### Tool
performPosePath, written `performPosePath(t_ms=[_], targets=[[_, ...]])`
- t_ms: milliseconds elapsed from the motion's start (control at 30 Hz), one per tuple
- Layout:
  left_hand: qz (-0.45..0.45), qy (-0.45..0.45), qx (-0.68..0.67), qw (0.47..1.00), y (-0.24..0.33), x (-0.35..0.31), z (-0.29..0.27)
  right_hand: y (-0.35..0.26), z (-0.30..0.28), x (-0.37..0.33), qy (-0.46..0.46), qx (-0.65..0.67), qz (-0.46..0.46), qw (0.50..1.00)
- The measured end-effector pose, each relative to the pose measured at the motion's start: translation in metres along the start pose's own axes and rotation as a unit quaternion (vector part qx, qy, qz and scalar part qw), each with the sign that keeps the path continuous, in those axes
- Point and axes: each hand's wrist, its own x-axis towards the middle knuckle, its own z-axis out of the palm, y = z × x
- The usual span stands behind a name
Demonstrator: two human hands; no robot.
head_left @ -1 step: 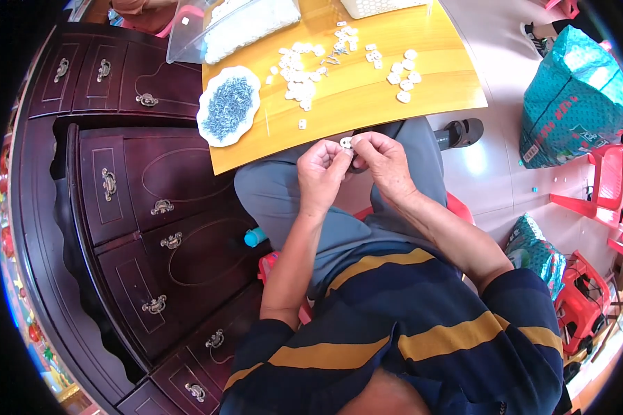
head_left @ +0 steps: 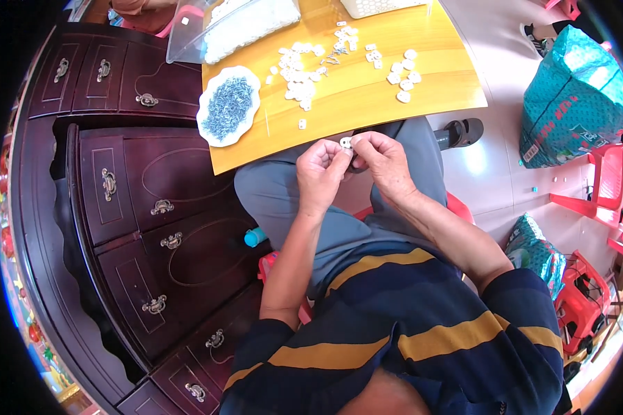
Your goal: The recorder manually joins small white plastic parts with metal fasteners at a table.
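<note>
A small white plastic piece with dark holes [head_left: 346,142] is pinched between my two hands, just off the table's near edge and above my lap. My left hand [head_left: 321,171] grips it with thumb and fingers. My right hand [head_left: 383,162] is closed against its other side, thumb and forefinger pressed together; whether anything smaller sits in that pinch is hidden. On the table, a white scalloped dish [head_left: 213,135] holds a heap of grey metal screws [head_left: 228,107]. Several similar white pieces [head_left: 301,88] lie in loose groups, with a few loose screws [head_left: 333,60] among them.
A clear plastic bin [head_left: 187,43] of white pieces and a white basket [head_left: 381,7] stand at the far side of the yellow wooden table [head_left: 367,104]. Dark wooden drawers [head_left: 138,180] flank my left. Teal bags [head_left: 567,104] and red plastic chairs [head_left: 612,180] are on the right.
</note>
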Motion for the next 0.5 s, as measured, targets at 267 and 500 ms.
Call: performPosePath(t_ms=[267,500], targets=[[0.109,0.0,0.069,0.992,-0.005,0.001,-0.002,0.009,0.0,0.003,-0.012,-0.009,-0.009,1.0],[0.136,0.007,0.14,0.981,-0.013,0.001,-0.009,0.009,0.0,0.002,-0.025,-0.008,-0.019,0.999]])
